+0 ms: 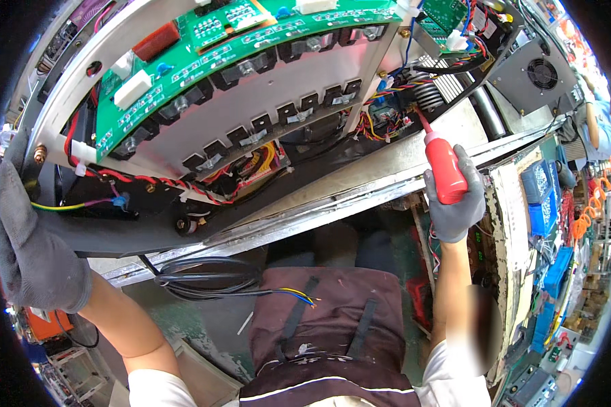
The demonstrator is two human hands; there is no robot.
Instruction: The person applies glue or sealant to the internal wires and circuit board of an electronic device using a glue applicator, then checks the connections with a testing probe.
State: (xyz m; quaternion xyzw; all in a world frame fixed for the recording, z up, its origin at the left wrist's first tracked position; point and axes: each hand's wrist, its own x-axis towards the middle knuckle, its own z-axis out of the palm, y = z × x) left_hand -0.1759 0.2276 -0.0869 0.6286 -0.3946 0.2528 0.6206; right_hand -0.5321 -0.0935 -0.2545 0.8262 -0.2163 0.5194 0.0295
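Red bottle [447,173]: between 2 and 3 o'clock in your view, wrapped by your right hand [467,214]; tilted, slim nozzle [425,125] toward 11, near colored wiring [368,127]. Can't tell if the tip touches.
Right hand: gray glove, fingers closed round the bottle body.
Left hand [39,254]: gray glove, between 8 and 9 o'clock, fingers up along the left end of your black chassis [153,227]. Can't tell if it grips or just rests.
Chassis: spans 9 to 1 o'clock, lying slantwise on the desk [455,130].
Green board [183,88]: 11 o'clock, inside the chassis; white blocks and a red component on it, row of black parts along its lower edge.
Red-black twisted wires [163,184]: 9 o'clock, below the board.
Black cable [207,279]: 8 o'clock, coiled, bared colored ends near your apron [329,308].
Gray fan box [538,76]: 2 o'clock.
Blue bins [540,203]: 3 o'clock.
Orange coiled hose [581,224]: 3 o'clock, beyond the bins.
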